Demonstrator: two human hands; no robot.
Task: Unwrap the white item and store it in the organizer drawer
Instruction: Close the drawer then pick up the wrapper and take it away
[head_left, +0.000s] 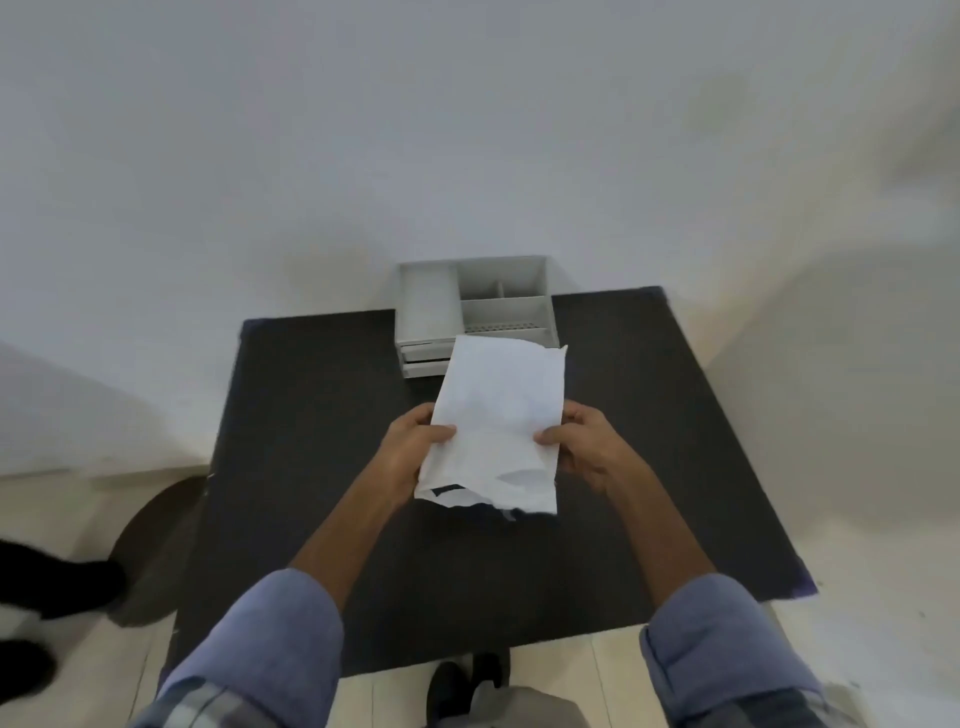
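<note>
Over matte dark table (322, 467), both hands' fingers (441, 434) pinch crinkled white wrapper (498, 415).

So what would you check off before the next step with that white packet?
1. Both hands grip the white packet: left hand, right hand. Ok.
2. Packet unwrapped: not ok, still covered, though the near end looks torn.
3. Organizer within reach at the far edge of the dark table: ok.
4. A drawer open to receive it: cannot tell, the packet hides part of the drawer fronts.
5. Top compartments free: ok, they look empty.
</note>
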